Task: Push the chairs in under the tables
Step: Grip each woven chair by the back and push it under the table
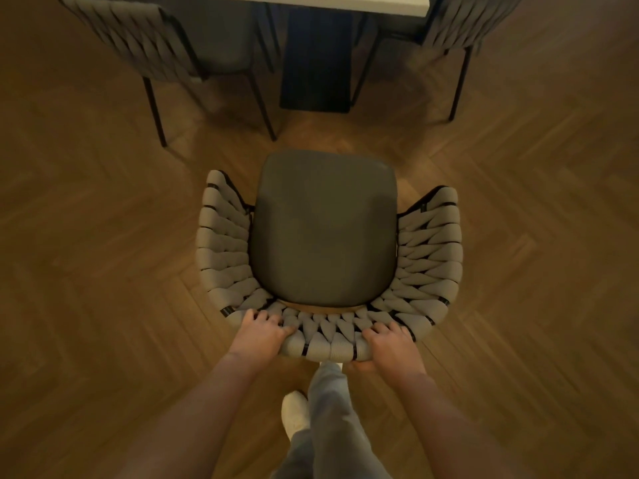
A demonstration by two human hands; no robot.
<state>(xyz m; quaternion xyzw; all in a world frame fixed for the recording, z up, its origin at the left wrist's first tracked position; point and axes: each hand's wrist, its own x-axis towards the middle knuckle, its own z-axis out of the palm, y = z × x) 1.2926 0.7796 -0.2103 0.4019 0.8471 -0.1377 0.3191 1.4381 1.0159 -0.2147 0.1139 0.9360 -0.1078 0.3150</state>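
Fingers (268, 319) of the left hand (261, 335) curl over the woven grey rope backrest (325, 340) at seven o'clock; fingers of the right hand (392, 344) wrap the same rim at five o'clock, thumb underneath. Both grip the curved-back chair with the dark grey padded seat (323, 229), which stands on the herringbone wooden floor (103, 271), well apart from the white tabletop (321, 3) at twelve o'clock. Two matching woven chairs flank that tabletop: one at eleven o'clock (138, 39), one at one o'clock (460, 22). Grey trouser legs (328, 409) and a white shoe (294, 411) show at six o'clock.
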